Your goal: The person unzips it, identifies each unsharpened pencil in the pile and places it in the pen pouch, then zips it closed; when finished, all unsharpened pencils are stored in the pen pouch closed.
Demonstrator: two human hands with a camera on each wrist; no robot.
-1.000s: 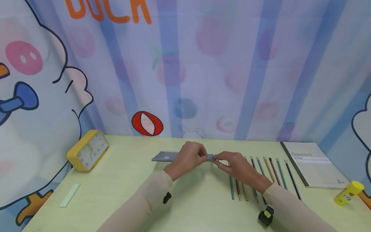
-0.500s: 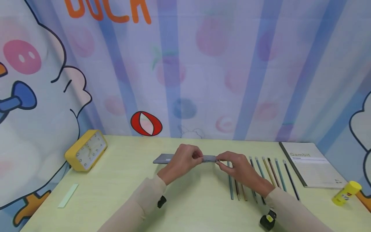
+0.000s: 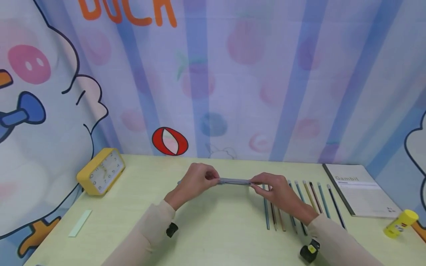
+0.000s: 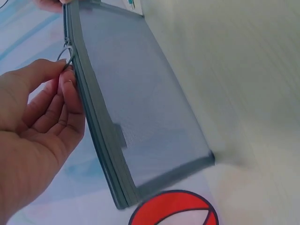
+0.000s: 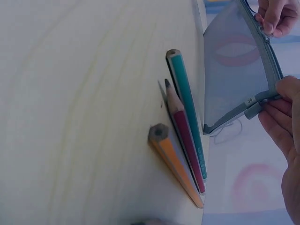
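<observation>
A grey mesh zipper pouch [image 3: 234,181] is held up over the table between both hands, its zipped edge on top. In the left wrist view, the left hand [image 4: 42,110] pinches the ring of the zipper pull [image 4: 69,52] between thumb and fingers, partway along the zipper. The right hand [image 5: 288,119] grips the pouch's other top corner, by the end of the zipper, next to a small tag marked 38 [image 5: 250,100]. Through the mesh [image 4: 140,84] no contents show. Below the right hand, several pencils [image 3: 337,207] lie side by side on the table.
On the left stand a yellow alarm clock [image 3: 101,171] and, nearer, a pale green strip [image 3: 80,223]. A Gambit notebook [image 3: 362,192] lies at the right, with a yellow glue stick [image 3: 401,223] in front of it. A printed curtain [image 3: 233,92] hangs behind the table.
The left hand has slid left along the zipper with the pull, away from the right hand. The right hand keeps its hold on the pouch corner, nearly in place.
</observation>
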